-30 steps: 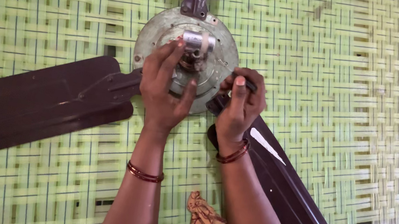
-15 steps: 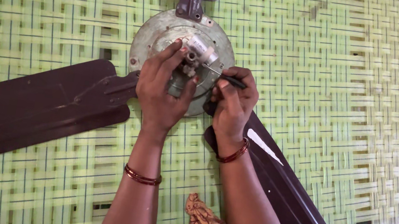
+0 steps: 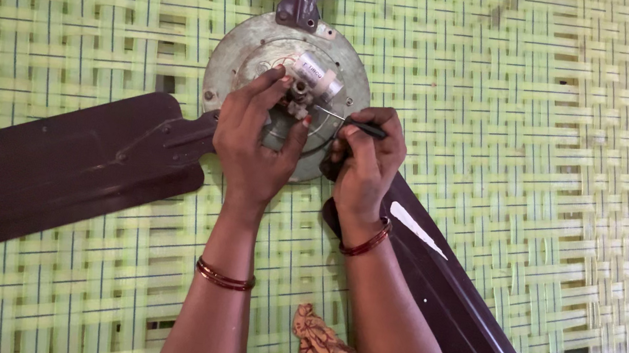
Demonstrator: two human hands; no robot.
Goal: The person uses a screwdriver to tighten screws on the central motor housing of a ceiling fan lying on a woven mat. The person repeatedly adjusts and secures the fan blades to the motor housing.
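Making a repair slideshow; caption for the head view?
Left hand steadies a ceiling fan hub on a woven mat while right hand works a screwdriver.

The round fan motor housing (image 3: 248,61) is dull, worn metal, matt and greyish-green. Left of it a dark brown blade (image 3: 31,170) looks smooth with a soft sheen, and beneath the housing lies a coarse woven mat (image 3: 550,158) of glossy yellow-green plastic strips.
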